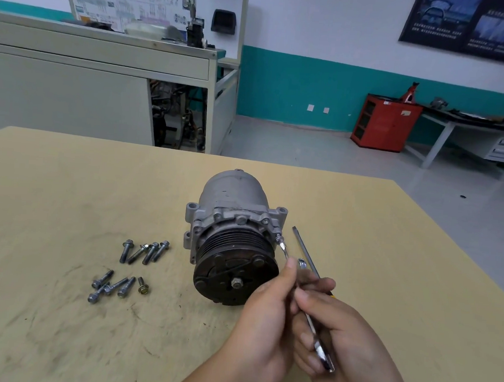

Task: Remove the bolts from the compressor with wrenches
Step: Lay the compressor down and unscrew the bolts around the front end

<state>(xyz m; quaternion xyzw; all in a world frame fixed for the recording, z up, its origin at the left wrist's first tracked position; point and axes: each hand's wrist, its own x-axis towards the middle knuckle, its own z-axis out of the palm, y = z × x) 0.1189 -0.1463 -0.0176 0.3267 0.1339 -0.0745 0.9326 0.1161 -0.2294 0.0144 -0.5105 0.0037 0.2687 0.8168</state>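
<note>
We see the compressor (232,195) lying on its side in the middle of a tan table (65,192), its dark clutch plate and ribbed pulley facing us. Our left hand (262,320) reaches up to the right edge of the mounting flange, where thumb and fingertip appear to pinch a slim bolt (282,246) that stands partly out of its hole; blur there keeps us from being sure of the grip. Our right hand (348,331) is curled round a chrome wrench (321,352), whose ring end shows just past the left fingertips. The two hands touch, and together they cover the lower right rim of the clutch plate. A long screwdriver (303,245) lies just beside the flange on the right, its flat tip pointing away and its handle mostly hidden behind our right fingers. Left of the compressor, well apart from it, lie the loose bolts (145,252): four in a row, and five nearer us in a second cluster (115,287), one short and brass-coloured. Beyond the table stand a grey workbench (90,60) and a red cabinet (383,125).
</note>
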